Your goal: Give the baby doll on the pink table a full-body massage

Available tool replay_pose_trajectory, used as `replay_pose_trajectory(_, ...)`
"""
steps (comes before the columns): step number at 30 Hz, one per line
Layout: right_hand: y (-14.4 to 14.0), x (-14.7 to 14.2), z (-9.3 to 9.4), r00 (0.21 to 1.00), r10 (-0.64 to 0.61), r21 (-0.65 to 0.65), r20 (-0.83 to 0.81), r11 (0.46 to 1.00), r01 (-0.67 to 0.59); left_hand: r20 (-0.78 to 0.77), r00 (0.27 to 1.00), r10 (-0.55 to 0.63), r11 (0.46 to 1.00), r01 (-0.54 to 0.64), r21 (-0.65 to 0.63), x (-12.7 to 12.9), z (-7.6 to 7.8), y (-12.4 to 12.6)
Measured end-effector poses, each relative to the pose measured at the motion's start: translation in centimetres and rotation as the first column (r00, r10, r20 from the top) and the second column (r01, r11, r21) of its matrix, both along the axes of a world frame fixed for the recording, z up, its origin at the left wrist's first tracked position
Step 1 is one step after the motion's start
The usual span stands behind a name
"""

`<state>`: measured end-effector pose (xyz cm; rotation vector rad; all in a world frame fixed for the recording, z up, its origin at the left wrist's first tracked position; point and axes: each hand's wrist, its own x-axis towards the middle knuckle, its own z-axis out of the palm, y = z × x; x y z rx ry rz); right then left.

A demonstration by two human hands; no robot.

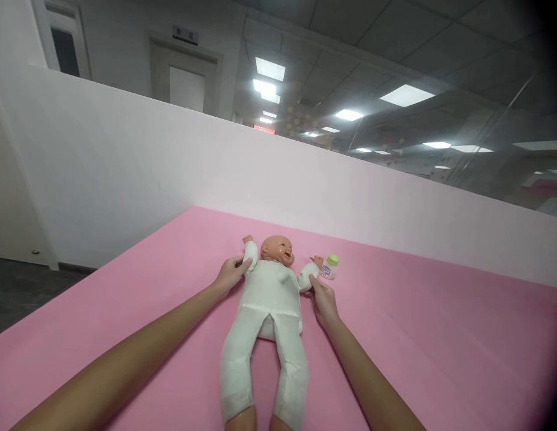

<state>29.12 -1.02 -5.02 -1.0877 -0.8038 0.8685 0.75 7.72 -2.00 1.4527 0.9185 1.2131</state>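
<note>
A baby doll (269, 311) lies on its back on a pink mat (417, 335), roughly midway between the mat's left and right edges and nearer its far edge, which meets a low white partition wall (170, 173). Its head points toward that wall and its legs toward the person. It wears a white one-piece suit (272, 293) that covers the trunk, arms and legs; the head, hands and feet are bare, hard-looking plastic. The trunk and limbs look soft and stuffed, so the doll is probably light and floppy, likely to sag in the middle if lifted by one limb. The cloth offers a sure grip; the smooth plastic head would be more slippery. The upper arms or the trunk under the armpits look like the best places to hold.

The doll's arms are spread sideways. The person's left hand (231, 275) is closed around the sleeve of the arm on the left side of the view, just below the doll's small hand. The right hand (324, 302) pinches the other sleeve near its cuff, fingers curled in. Both forearms reach in from the near edge, one on each side of the doll's legs.

A small bottle with a green cap (329, 266) lies just beyond the right hand, close to the doll's hand.
</note>
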Motion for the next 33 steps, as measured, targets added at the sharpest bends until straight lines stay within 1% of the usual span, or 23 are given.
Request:
replay_pose_trajectory(2, 0.0, 0.0, -0.1, 1.0, -0.008, 0.011, -0.004, 1.0, 0.008, 0.012, 1.0, -0.008, 1.0, 0.008, -0.006, 0.0, 0.0, 0.0)
replay_pose_trajectory(7, -0.4, -0.5, 0.2, 0.998, -0.007, 0.07, 0.064, 0.998, 0.003, 0.01, 0.999, -0.035, 0.999, 0.035, 0.007, -0.1, 0.0, 0.0)
replay_pose_trajectory(10, -0.6, -0.8, 0.4, 0.997, 0.007, 0.123, 0.081, 0.992, -0.017, 0.08, 0.992, -0.094, 0.996, 0.093, 0.018, 0.0, 0.2, -0.1)
replay_pose_trajectory(12, -0.7, -1.0, 0.5, 0.996, 0.025, 0.138, 0.086, 0.99, -0.037, 0.142, 0.978, -0.152, 0.988, 0.151, 0.021, 0.0, 0.2, -0.2)
replay_pose_trajectory(14, -0.8, -1.0, 0.5, 0.995, 0.038, 0.136, 0.097, 0.989, -0.051, 0.178, 0.968, -0.177, 0.984, 0.18, 0.001, 0.1, 0.2, -0.2)
replay_pose_trajectory(17, -0.8, -1.0, 0.6, 0.993, 0.062, 0.113, 0.096, 0.991, -0.073, 0.19, 0.968, -0.164, 0.984, 0.173, -0.034, 0.1, 0.3, -0.3)
replay_pose_trajectory(20, -0.9, -1.0, 0.7, 0.996, 0.086, 0.093, 0.017, 0.992, -0.087, 0.175, 0.972, -0.156, 0.987, 0.159, -0.004, 0.1, 0.7, -0.6)
replay_pose_trajectory(24, -0.8, -0.9, 0.8, 0.997, 0.025, 0.084, -0.071, 0.996, -0.019, 0.147, 0.983, -0.108, 0.994, 0.107, 0.014, 0.0, 0.9, -0.7)
replay_pose_trajectory(28, -0.8, -1.1, 0.8, 0.999, -0.003, 0.096, -0.046, 0.995, 0.007, 0.068, 0.996, -0.063, 0.998, 0.062, 0.006, 0.0, 0.2, -0.1)
replay_pose_trajectory(33, -0.9, -1.0, 0.8, 0.999, -0.049, 0.034, 0.016, 0.998, 0.048, 0.016, 0.998, -0.054, 0.998, 0.054, 0.021, 0.1, -0.4, 0.3)
